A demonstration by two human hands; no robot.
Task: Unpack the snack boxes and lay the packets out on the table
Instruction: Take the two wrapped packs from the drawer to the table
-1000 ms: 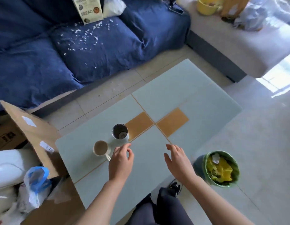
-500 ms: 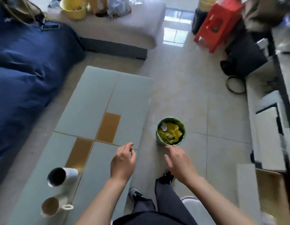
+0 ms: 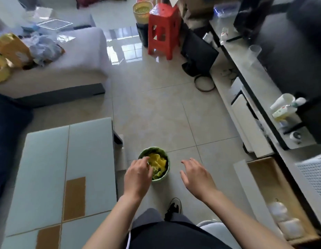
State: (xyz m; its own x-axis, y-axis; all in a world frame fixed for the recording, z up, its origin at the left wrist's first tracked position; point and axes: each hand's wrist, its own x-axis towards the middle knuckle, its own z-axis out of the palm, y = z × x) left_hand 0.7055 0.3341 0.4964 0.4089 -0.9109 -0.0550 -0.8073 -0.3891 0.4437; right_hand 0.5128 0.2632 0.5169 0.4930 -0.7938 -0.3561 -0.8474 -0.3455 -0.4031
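Tiled floor fills the view, with the table (image 3: 53, 159) near left bare of packets and no snack boxes that you can pick out. Your left hand (image 3: 138, 177) curls loosely over the bin (image 3: 160, 177), your right hand (image 3: 196, 175) hangs spread and empty. You seem between steps: next, find a box.

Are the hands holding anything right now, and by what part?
Right hand: nothing, open above the floor. Left hand: fingertips reach into the green bin; whether they pinch anything cannot be told.
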